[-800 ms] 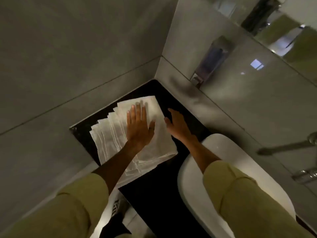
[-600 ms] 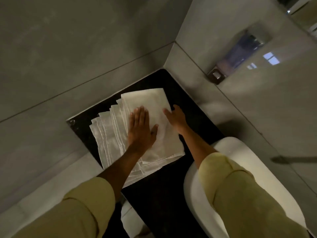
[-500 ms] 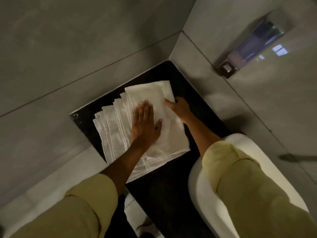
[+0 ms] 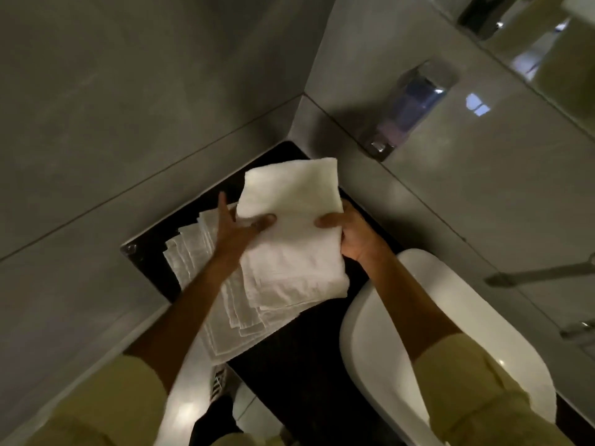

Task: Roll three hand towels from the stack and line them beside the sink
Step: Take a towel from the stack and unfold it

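You are now gripping the top hand towel (image 4: 291,239) with both hands, where a moment ago your left hand (image 4: 238,235) was lying flat on it and your right hand (image 4: 349,235) was only reaching for its far edge. Each hand is closing on a side of the towel, thumb on top and the other fingers hidden beneath. The towel's far end is lifting clear of the stack (image 4: 206,272) and tilting up toward the corner of the walls, while its near end is still draping over the pile. The remaining towels are lying fanned on the dark bench (image 4: 299,375), just beside the white sink (image 4: 383,358) on your right. The soap dispenser (image 4: 409,107) on the wall is sitting above and to the right of your hands.
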The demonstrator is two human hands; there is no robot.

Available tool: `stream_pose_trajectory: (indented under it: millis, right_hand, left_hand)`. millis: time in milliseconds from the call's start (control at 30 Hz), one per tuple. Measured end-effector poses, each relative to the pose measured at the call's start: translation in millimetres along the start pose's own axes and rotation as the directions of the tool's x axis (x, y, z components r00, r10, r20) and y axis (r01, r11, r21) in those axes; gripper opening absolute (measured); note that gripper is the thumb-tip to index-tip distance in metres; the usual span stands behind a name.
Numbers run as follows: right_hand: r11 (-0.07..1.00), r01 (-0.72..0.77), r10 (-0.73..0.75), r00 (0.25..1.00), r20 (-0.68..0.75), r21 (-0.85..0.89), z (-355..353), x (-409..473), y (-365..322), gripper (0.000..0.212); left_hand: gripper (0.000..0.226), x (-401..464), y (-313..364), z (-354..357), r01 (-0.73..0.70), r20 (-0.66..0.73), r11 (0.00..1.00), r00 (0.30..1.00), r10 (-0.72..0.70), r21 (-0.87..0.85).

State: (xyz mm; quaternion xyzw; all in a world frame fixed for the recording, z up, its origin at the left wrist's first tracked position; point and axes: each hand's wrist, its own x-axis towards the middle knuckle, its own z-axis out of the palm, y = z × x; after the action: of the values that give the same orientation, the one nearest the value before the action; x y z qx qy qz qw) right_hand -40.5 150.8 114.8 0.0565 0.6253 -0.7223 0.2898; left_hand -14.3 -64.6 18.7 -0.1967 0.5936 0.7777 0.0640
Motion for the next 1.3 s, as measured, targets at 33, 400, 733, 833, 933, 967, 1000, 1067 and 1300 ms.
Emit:
stream_pose_trajectory:
  millis: [33, 400, 733, 833, 933, 967, 1000, 1067, 1300]
  right_hand:
    - [1.000, 0.028, -0.028, 0.999, -0.018, -0.009, -3, -20, -10, 0.043]
    - [0.860, 0.509, -0.476, 0.825, -0.304, 0.033, -71, -285, -71, 0.050]
    - [0.788, 0.465, -0.476, 0.047, -0.878, -0.403, -138, -568, -13, 0.018]
    - [0.848, 0.324, -0.419, -0.074, -0.905, -0.419, -153, -630, 31, 0.015]
    - [0.894, 0.252, -0.349, -0.124, -0.929, -0.370, -168, -668, 90, 0.018]
    - [0.907, 0.249, -0.318, -0.125, -0.940, -0.340, -171, -678, 112, 0.020]
    - [0.920, 0.241, -0.286, -0.126, -0.950, -0.309, -173, -685, 130, 0.022]
    - [0.937, 0.246, -0.220, -0.140, -0.965, -0.249, -178, -695, 160, 0.027]
    - [0.913, 0.407, 0.013, -0.051, -0.999, -0.009, -258, -716, 257, 0.037]
  left_hand:
    - [0.114, -4, 15, -3, 0.056, 0.168, 0.995, 0.985, -0.041, -0.084]
    - [0.065, -115, 149, 183, -0.050, 0.889, 0.999, 0.459, 0.005, 0.020]
    - [0.044, -311, 85, 440, -0.184, 0.988, 0.978, 0.133, -0.079, 0.102]
    - [0.035, -370, 37, 474, -0.291, 0.992, 0.949, 0.055, -0.112, 0.123]
    - [0.037, -407, -29, 491, -0.299, 0.980, 0.934, 0.051, -0.191, 0.197]
    - [0.040, -413, -53, 494, -0.284, 0.972, 0.930, 0.064, -0.226, 0.235]
    - [0.045, -419, -73, 497, -0.277, 0.961, 0.921, 0.060, -0.270, 0.276]
    - [0.064, -428, -105, 503, -0.273, 0.946, 0.907, 0.061, -0.318, 0.322]
    - [0.055, -456, -200, 557, -0.357, 0.909, 0.838, 0.098, -0.406, 0.413]
